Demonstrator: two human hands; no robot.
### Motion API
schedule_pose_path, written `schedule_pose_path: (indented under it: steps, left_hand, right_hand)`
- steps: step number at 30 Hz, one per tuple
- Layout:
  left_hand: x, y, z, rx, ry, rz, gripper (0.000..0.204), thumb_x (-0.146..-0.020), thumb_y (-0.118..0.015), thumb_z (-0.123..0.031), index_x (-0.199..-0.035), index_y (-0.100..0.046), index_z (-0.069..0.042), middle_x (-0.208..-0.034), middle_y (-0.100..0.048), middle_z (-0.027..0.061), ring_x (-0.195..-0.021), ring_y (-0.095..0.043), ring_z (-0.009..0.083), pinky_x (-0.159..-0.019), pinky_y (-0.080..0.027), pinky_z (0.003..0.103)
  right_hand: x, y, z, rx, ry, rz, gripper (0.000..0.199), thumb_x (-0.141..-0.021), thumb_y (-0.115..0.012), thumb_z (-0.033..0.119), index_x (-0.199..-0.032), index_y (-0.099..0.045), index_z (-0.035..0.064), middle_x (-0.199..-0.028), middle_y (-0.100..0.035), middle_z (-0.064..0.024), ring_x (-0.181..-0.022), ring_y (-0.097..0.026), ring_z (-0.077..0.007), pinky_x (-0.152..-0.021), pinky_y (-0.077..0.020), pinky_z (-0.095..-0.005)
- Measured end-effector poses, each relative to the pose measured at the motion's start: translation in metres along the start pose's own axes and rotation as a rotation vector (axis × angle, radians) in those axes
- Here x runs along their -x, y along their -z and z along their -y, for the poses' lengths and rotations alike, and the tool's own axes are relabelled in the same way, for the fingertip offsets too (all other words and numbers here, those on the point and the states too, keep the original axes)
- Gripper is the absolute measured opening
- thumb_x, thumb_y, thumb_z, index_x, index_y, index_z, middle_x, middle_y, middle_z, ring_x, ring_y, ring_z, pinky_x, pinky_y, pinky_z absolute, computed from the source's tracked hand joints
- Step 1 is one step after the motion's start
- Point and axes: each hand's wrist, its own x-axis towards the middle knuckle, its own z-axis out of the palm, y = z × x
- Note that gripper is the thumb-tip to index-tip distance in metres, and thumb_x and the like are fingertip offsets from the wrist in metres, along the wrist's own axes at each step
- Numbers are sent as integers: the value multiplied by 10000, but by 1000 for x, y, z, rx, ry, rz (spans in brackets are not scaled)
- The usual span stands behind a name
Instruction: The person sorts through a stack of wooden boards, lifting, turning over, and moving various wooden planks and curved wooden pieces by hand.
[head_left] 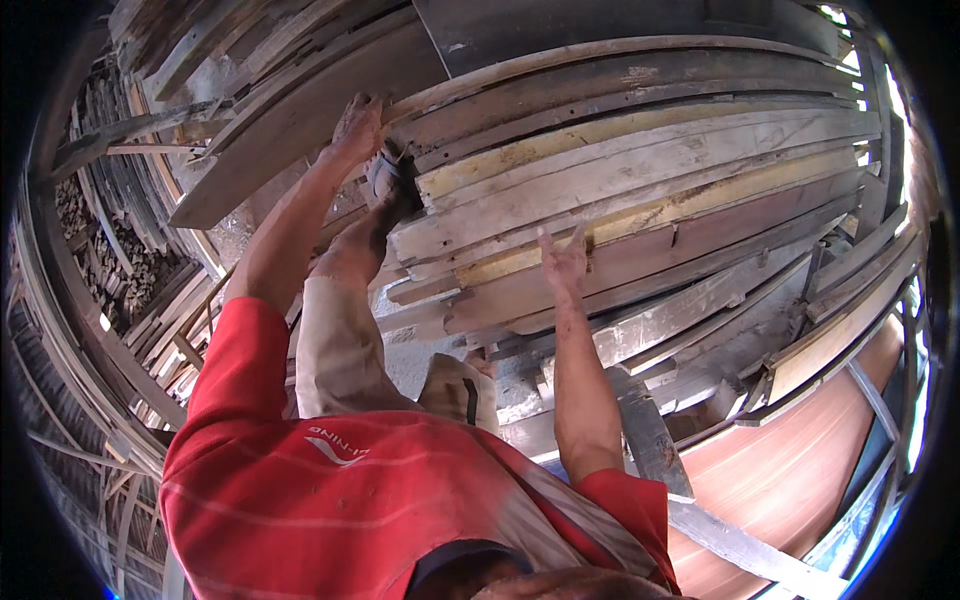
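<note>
My left hand (358, 128) is closed at the near-left end of a long narrow wooden plank (600, 48), which stretches away to the right across the top of a stack. My right hand (565, 260) hovers over or rests lightly on the stack, its fingers apart and nothing in them. Beneath it lie a yellowish board (690, 208) and a wide brownish board (640, 258). Just below my left hand, my sandalled foot (385, 178) is set against the ends of the boards. How the left fingers wrap round the plank is partly hidden.
A broad dark board (310, 110) leans at the upper left, with a dark panel (620, 30) behind the stack. Scrap wood (110, 260) is heaped at the far left. At the lower right are a smooth reddish sheet (790, 460) and a grey beam (750, 545).
</note>
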Motion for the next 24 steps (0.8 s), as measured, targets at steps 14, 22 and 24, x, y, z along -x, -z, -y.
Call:
schedule_pose_path:
  steps: [14, 22, 24]
  left_hand:
    - [13, 252, -103, -29, -57, 424, 444, -863, -651, -316, -1203, -619, -33, -1137, -656, 216, -985, -663, 357, -847, -532, 435]
    - [178, 186, -264, 28, -382, 11, 589, -832, -608, -92, -1403, -466, -56, -1256, -607, 179, -1020, -660, 293, -762, -552, 429]
    - [231, 108, -283, -39, -261, 90, 710, -796, -606, -45, -1467, -375, -9, -1442, -494, 210, -1252, -561, 331, -888, -501, 471]
  right_hand:
    - [8, 14, 7, 67, -7, 185, 1087, -843, -660, 564, -1524, -108, -78, -1474, -388, -313, -1357, -410, -427, -1090, -363, -474]
    - [6, 62, -19, -776, -367, 152, 723, -939, -565, 532, -1448, -439, 35, -1392, -523, -162, -1252, -509, -191, -1041, -395, -334]
    - [25, 86, 41, -1267, -298, -217, 773, -936, -564, 543, -1363, -467, -94, -1367, -534, -219, -1221, -537, -258, -988, -424, -368]
